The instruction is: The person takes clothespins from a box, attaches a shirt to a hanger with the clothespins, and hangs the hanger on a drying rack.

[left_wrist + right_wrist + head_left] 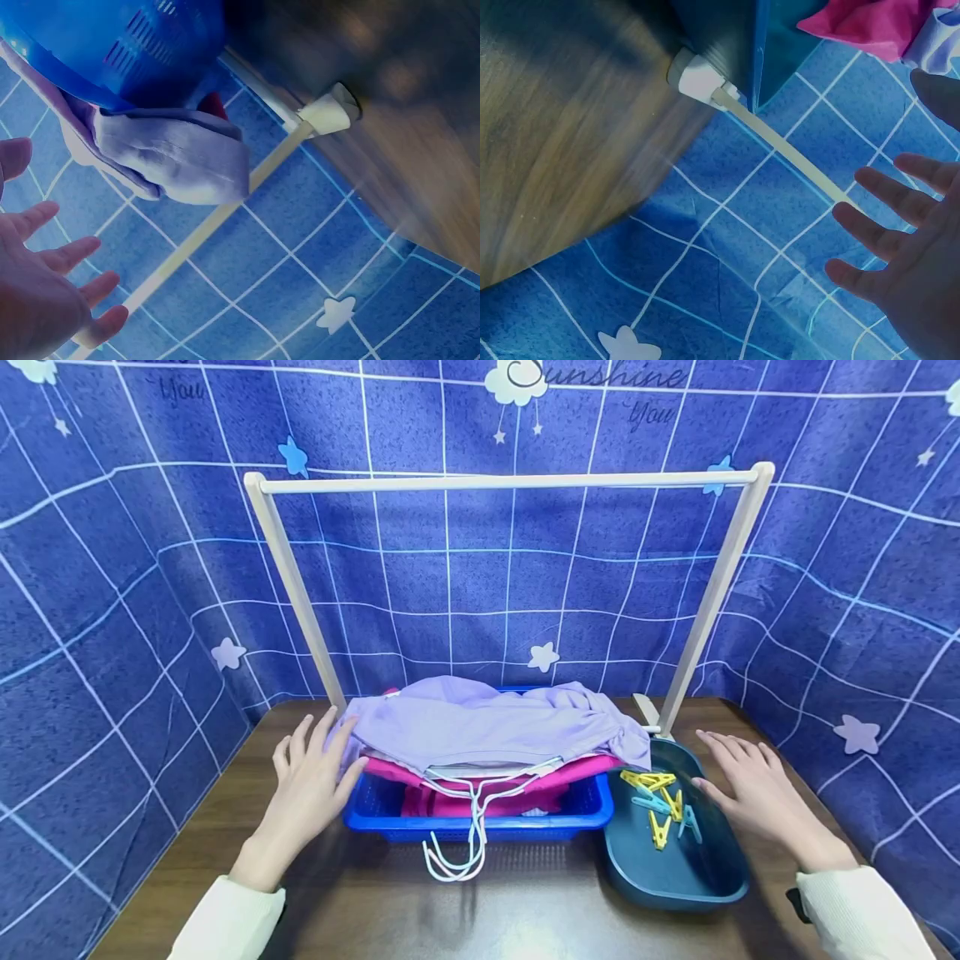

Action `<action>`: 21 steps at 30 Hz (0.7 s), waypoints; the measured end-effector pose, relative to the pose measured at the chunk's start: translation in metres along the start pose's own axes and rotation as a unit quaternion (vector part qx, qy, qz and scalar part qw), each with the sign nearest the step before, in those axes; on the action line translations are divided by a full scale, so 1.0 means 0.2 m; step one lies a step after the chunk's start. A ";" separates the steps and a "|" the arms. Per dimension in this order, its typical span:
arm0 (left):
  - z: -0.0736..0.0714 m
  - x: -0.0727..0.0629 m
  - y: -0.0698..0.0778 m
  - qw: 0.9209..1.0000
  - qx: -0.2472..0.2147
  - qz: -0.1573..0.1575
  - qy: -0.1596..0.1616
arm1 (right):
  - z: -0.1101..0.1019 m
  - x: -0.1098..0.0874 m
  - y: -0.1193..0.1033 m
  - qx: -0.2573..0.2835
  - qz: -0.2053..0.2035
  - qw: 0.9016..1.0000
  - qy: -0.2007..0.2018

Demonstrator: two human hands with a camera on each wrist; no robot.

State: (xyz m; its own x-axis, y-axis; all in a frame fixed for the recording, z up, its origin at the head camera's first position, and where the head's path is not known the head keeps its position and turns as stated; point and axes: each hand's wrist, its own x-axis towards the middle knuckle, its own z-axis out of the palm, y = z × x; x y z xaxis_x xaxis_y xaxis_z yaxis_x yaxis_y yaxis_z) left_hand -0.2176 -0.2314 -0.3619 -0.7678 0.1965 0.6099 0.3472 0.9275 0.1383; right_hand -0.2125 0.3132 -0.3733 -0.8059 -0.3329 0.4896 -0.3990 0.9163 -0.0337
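My left hand point(306, 781) is spread with nothing in it, beside the left end of a lavender garment point(480, 727); the left wrist view shows a gap between them. That garment lies on top of pink clothing point(592, 766) across a blue basket point(480, 827). White hangers point(474, 827) poke out at the front, their hooks hanging over the basket's rim. My right hand point(757, 785), fingers extended and holding nothing, hovers at the right side of a dark teal tray point(675, 889). Yellow clothespins point(660, 831) and blue clothespins point(651, 802) lie inside it.
A cream drying rack stands behind the basket, with a horizontal bar point(510, 482), a left post point(296, 585) and a right post point(712, 597). Blue gridded fabric point(480, 577) encloses the back and sides of the wooden table point(390, 902).
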 end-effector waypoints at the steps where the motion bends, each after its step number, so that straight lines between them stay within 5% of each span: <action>1: 0.00 0.01 0.01 1.000 0.000 0.003 0.002 | 0.00 0.00 0.00 0.001 -0.003 1.000 0.001; 21: 0.11 0.08 0.10 0.996 0.006 0.082 0.025 | 0.10 0.07 -0.02 -0.015 -0.032 0.998 -0.057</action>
State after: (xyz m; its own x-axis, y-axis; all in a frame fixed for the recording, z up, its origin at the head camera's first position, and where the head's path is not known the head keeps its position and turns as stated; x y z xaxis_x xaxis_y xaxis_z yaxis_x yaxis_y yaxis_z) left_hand -0.2348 -0.2024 -0.3660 -0.6739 0.3293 0.6614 0.4589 0.8881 0.0254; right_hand -0.2307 0.3008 -0.3830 -0.8241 -0.4125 0.3882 -0.4396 0.8980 0.0211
